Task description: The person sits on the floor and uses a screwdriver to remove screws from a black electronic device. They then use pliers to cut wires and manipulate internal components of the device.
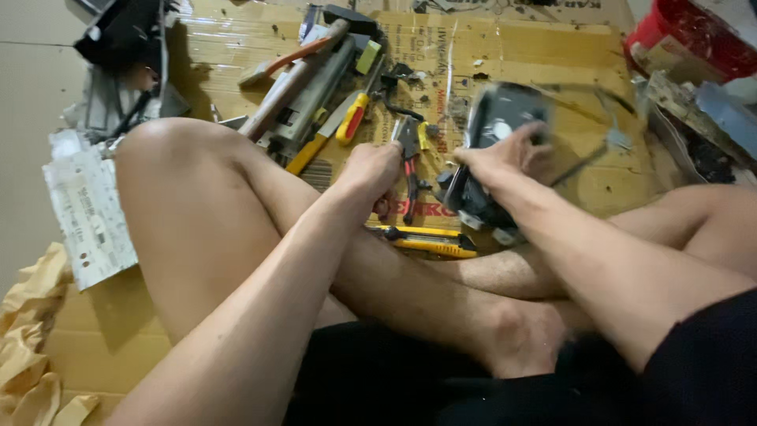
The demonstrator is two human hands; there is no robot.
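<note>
While blurred by motion, dark device (495, 134) held up off the cardboard sheet (552, 55), between the knees and ahead of the crossed legs. Long axis roughly upright in the head view, leaning a little: upper end toward the far edge of the cardboard, lower end toward the shins. Pale round patch on its upper face; details otherwise too smeared to read. Thin wires trailing from its upper right, off toward the red bucket (686, 35).

Right hand (505, 154) wrapped over the device's middle, fingers curled and clamped on its body. Left hand (371, 170) just beside it, fingers bent down onto the red-handled pliers (410, 170); whether gripping or only touching, cannot tell. Pliers lying on the cardboard, long axis running near to far, head at the far end, handles toward the legs.

Yellow utility knife (426, 239) flat on the cardboard just below both hands, long axis left to right, touching the shin line. Red-and-yellow screwdriver (352, 118) farther out, angled, near a heap of long tools (303, 83). Black bundle (122, 31) at far left corner. White perforated strip (87, 213) beside the left knee, crumpled brown paper (27, 347) below it.
</note>
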